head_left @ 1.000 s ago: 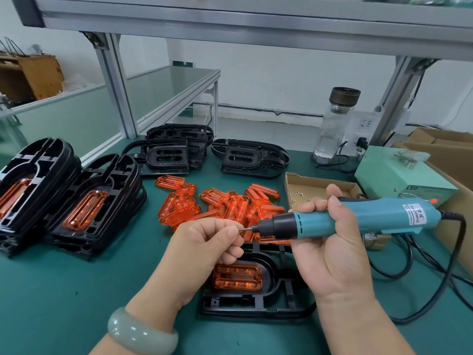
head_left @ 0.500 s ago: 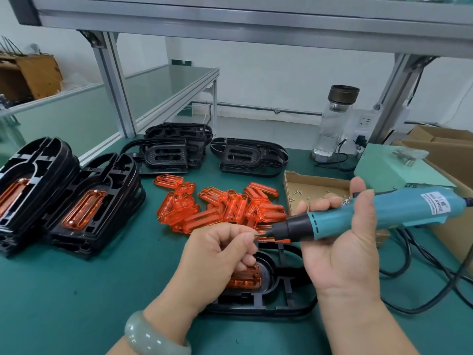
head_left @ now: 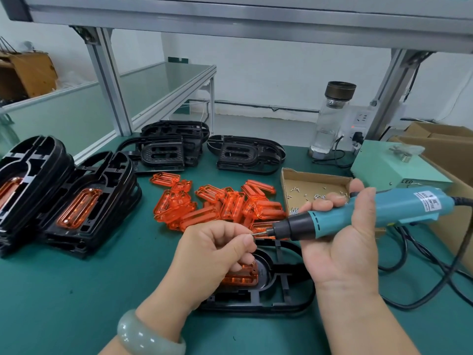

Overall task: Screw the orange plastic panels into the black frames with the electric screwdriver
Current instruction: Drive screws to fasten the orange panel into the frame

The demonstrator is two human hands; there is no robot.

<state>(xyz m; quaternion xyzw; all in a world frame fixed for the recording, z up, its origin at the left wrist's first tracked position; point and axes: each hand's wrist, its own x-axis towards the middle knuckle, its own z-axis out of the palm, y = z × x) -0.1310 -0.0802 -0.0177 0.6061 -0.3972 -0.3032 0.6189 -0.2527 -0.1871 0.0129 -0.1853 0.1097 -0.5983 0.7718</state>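
Observation:
My right hand [head_left: 343, 249] grips the teal electric screwdriver [head_left: 358, 213], held nearly level with its bit pointing left. My left hand [head_left: 212, 254] has its fingers curled, thumb and forefinger pinched at the bit's tip; what they pinch is too small to see. Beneath both hands a black frame [head_left: 279, 298] lies flat on the green mat with an orange panel [head_left: 240, 278] seated in it, partly hidden by my left hand. A heap of loose orange panels [head_left: 217, 203] lies just beyond.
Stacked black frames with orange panels fitted [head_left: 76, 201] stand at the left. Bare black frames [head_left: 166, 149] lie at the back. A cardboard tray of screws [head_left: 312, 190], a green power box [head_left: 391, 165], a glass bottle [head_left: 330, 119] and trailing cables [head_left: 435, 272] fill the right.
Both hands have shifted slightly right and the screwdriver has tilted, its body higher at the right. My left fingers stay at the bit's tip.

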